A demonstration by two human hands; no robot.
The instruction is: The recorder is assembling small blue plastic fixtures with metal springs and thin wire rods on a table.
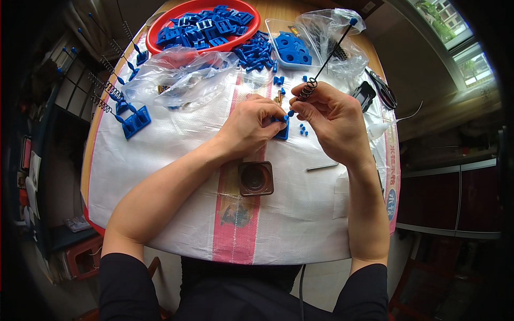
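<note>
In my right hand (334,120) is a black spring rod (310,88), coiled near the fingers. Its thin shaft slants up and to the right, ending in a small blue tip (353,22). My left hand (251,125) is closed on a small blue plastic piece (282,131), mostly covered by its fingers. The two hands nearly meet there, and a blue bit (290,113) shows between them. Whether the rod's lower end touches the left hand's piece, I cannot tell. Small brass pins (278,98) lie just behind, and several tiny blue caps (303,129) are scattered beside my right hand.
A red basin (256,16) of blue plates stands at the back, with a heap of blue pieces (257,52) and a clear tub (271,32) alongside. Finished-looking spring assemblies (136,122) line the left edge. A brown square dish (256,178) sits in front; scissors (383,91) lie right.
</note>
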